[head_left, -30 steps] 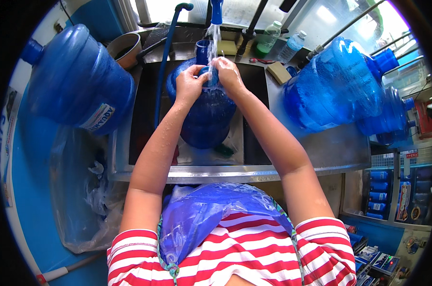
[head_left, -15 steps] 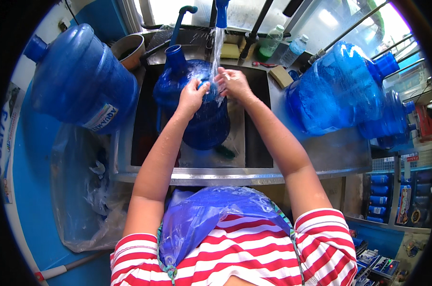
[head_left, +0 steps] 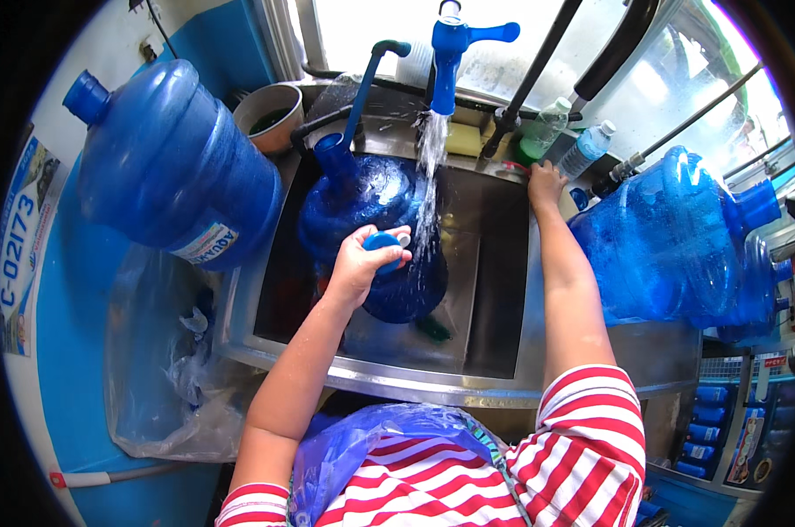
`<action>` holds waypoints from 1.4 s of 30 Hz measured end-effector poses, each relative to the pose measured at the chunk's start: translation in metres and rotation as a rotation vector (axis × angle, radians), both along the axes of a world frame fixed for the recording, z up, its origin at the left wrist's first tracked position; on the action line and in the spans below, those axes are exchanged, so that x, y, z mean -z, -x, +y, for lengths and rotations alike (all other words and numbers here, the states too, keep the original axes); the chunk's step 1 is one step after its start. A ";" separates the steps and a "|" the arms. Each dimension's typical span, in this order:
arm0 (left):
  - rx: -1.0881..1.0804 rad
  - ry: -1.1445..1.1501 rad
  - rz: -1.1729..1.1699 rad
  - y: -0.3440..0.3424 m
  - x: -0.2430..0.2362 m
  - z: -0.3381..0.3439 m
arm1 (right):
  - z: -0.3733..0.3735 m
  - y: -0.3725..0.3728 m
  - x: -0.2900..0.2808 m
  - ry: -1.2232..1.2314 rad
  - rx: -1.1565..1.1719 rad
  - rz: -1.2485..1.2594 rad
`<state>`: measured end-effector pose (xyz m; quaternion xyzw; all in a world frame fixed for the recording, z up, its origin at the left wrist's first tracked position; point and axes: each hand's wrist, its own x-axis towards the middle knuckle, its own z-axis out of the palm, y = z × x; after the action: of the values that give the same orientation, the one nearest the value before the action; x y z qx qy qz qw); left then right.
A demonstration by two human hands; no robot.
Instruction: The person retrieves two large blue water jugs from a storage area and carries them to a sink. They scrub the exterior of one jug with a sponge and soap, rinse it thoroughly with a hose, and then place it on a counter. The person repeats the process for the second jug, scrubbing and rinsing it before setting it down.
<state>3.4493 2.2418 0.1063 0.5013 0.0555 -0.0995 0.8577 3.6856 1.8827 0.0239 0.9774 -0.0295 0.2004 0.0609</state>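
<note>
Between the fingers of my left hand is a blue bottle cap with a pale inner part, held above the sink. Just beyond it, a blue water jug stands in the sink with its open neck tilted up to the left. Water from the blue faucet falls beside the cap and onto the jug's right side. My right hand is at the sink's far right corner, fingers bent down over a tan sponge. Most of that sponge is hidden behind the hand.
Large blue jugs stand at left and right of the metal sink. Behind are a pot, a yellow sponge, a green-liquid bottle and a clear bottle. A plastic bag hangs at left.
My right hand has left the running water and reached right to the sink's ledge. My left hand still has the cap, now out of the stream. The view has shifted, showing the whole faucet.
</note>
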 end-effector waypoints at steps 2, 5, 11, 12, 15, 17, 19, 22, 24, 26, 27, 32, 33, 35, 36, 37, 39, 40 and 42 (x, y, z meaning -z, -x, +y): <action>-0.014 0.024 -0.014 -0.008 -0.003 -0.006 | 0.002 0.009 -0.012 0.022 -0.256 -0.183; -0.024 0.295 0.063 -0.024 -0.006 -0.014 | 0.049 0.046 -0.049 -0.146 -0.497 -0.268; -0.102 0.733 0.118 -0.063 0.020 -0.031 | 0.164 0.209 -0.092 -0.445 -0.621 0.228; -0.102 0.727 0.101 -0.070 0.025 -0.040 | 0.170 0.221 -0.080 -0.622 -0.620 0.110; -0.124 0.750 0.152 -0.077 0.026 -0.051 | 0.170 0.236 -0.081 -0.695 -0.558 0.182; -0.046 0.847 0.113 -0.077 0.023 -0.058 | 0.167 0.232 -0.087 -0.791 -0.495 0.172; -0.021 0.879 0.139 -0.077 0.017 -0.064 | 0.173 0.240 -0.096 -0.835 -0.499 0.215; -0.076 0.843 0.174 -0.078 0.009 -0.059 | 0.164 0.234 -0.106 -0.791 -0.489 0.161; -0.062 0.795 0.135 -0.075 0.006 -0.061 | 0.162 0.236 -0.102 -0.757 -0.568 0.086; -0.029 0.856 0.148 -0.069 0.001 -0.057 | 0.173 0.252 -0.108 -0.700 -0.631 0.226; -0.021 0.843 0.121 -0.072 0.003 -0.056 | 0.173 0.248 -0.113 -0.760 -0.646 0.190; -0.038 0.856 0.125 -0.065 -0.002 -0.053 | 0.175 0.248 -0.110 -0.701 -0.674 0.152; -0.058 0.846 0.124 -0.068 -0.005 -0.048 | 0.174 0.248 -0.112 -0.723 -0.669 0.190; -0.088 0.876 0.141 -0.067 -0.011 -0.048 | 0.174 0.242 -0.116 -0.667 -0.581 0.178; -0.093 0.864 0.137 -0.064 -0.013 -0.048 | 0.174 0.241 -0.117 -0.638 -0.536 0.171; -0.098 0.851 0.128 -0.063 -0.017 -0.046 | 0.174 0.241 -0.118 -0.645 -0.558 0.153; -0.089 0.815 0.105 -0.063 -0.022 -0.046 | 0.173 0.241 -0.119 -0.660 -0.600 0.117; -0.070 0.779 0.105 -0.062 -0.021 -0.047 | 0.173 0.244 -0.119 -0.668 -0.622 0.104; -0.047 0.793 0.093 -0.064 -0.015 -0.051 | 0.177 0.245 -0.121 -0.642 -0.605 0.091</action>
<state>3.5135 2.1912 0.1215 0.1251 0.0630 -0.1162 0.9833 3.4406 2.0596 0.1450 0.9192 0.2000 0.1465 -0.3060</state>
